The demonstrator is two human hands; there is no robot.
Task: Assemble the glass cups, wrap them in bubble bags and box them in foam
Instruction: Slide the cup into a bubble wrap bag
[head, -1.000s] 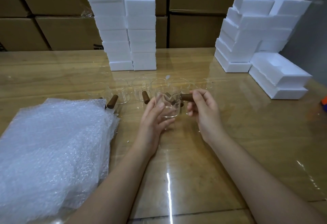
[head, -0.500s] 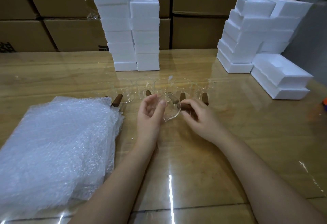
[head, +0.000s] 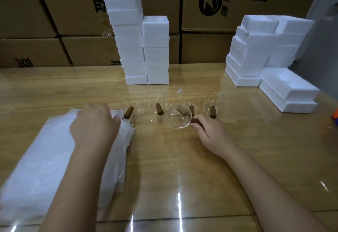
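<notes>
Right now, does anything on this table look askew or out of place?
The glass cup held by the right hand is tilted, mouth toward the camera, while the row of cups behind stands upright. The taller foam stack leans left toward its top, possibly lens distortion.

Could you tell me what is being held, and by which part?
Right hand holds a glass cup by its brown handle; left hand rests on the bubble bags.

Left hand (head: 95, 123) lies palm down at centre left, fingers hidden behind the knuckles. Right hand (head: 210, 134), at centre, fingers curled, pinches a cup handle (head: 196, 121).
</notes>
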